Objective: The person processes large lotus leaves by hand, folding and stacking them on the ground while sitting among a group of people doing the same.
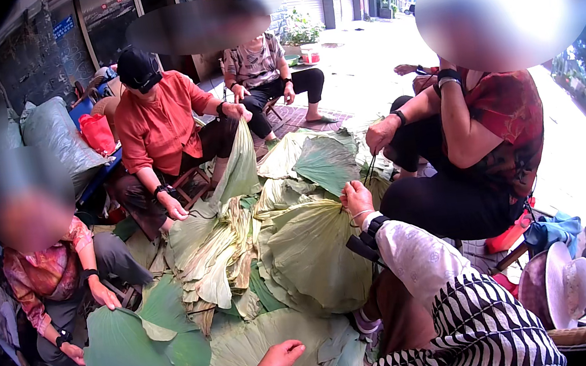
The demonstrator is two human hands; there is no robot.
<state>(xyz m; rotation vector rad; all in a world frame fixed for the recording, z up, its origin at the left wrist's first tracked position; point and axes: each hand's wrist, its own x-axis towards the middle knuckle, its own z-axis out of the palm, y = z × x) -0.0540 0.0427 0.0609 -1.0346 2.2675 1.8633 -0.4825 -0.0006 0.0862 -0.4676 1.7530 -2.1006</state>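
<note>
My right hand (357, 200), in a white sleeve with a black wrist strap, pinches the gathered top of a large pale-green lotus leaf (320, 258). The leaf fans downward over the pile from my fingers. Low in the head view, my left hand (278, 361) hovers over a broad, flat lotus leaf (252, 345). Nothing shows in that hand, and its thumb and fingers look slightly parted. Between the two hands and farther left lies a heap of wilted, yellowish lotus leaves (214, 257). A darker green leaf (326, 163) rests beyond my right hand.
A person in an orange shirt (162, 127) lifts a leaf. At left, another person's hand (105, 296) holds green leaves (127, 348). A seated person at right (509, 126) grips dark cords or stems (371, 168). Hats (567, 282) sit at right, and stuffed sacks (57, 139) stand behind.
</note>
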